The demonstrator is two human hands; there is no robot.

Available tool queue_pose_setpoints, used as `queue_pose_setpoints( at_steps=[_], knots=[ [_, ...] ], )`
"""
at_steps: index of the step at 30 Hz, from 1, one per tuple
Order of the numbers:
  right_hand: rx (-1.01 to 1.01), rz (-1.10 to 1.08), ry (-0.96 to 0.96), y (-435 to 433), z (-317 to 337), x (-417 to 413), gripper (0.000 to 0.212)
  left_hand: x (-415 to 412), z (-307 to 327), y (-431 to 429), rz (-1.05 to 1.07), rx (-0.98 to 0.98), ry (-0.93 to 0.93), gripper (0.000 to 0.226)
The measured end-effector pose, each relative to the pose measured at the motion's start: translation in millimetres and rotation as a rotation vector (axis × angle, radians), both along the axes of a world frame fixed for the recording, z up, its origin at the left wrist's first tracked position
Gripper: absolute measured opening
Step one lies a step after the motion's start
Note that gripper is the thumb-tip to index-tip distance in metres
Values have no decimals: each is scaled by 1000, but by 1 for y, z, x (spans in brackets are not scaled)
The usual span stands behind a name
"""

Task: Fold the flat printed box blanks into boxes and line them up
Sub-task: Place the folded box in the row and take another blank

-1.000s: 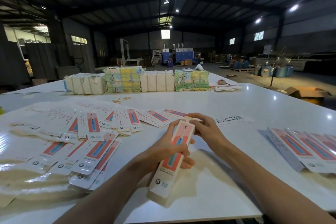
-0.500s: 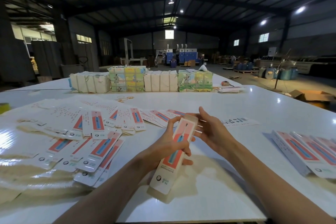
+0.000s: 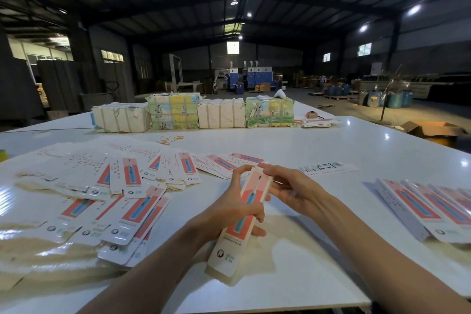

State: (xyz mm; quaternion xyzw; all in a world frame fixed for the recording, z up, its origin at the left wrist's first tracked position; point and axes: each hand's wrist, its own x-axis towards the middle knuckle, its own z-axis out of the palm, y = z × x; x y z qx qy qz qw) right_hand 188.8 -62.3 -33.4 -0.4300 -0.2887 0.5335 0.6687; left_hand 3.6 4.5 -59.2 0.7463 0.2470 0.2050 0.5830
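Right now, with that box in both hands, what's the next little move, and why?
Probably press the far end flap fully shut with the right hand, which holds that end of the box while the left hand grips the middle. Then it could join the folded boxes on the right.

A left grip (image 3: 229, 209) holds a long narrow box (image 3: 230, 247) tilted above the white tabletop (image 3: 305, 148), fingers curled round its middle. The right grip (image 3: 293, 188) pinches the box's far end, forefinger along the top edge. Flat box blanks (image 3: 132, 211) lie fanned and overlapping on the left. Folded boxes (image 3: 428, 209) lie side by side in a row on the right. One blank (image 3: 328, 168) lies alone past the grips. Four tied bundles (image 3: 173, 112) stand in a line along the far edge.
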Motion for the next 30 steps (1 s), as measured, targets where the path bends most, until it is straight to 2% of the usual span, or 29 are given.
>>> queue_pose_setpoints(
  at_steps=[9,16,21,27,30],
  knots=[
    [-22,7,-3,-3,0,3,18,-7,-1,-1,-41,90,33,112],
    [-56,-17,-120,-5,0,4,14,-3,-2,-5,3,178,67,119],
    [-63,-68,-173,-5,0,0,16,-3,-2,-5,17,243,123,111],
    [70,8,-331,-6,1,-5,20,-5,0,-5,60,190,-2,100],
    [162,91,-369,-5,1,-9,29,-8,2,-5,76,133,-65,103]
  ],
)
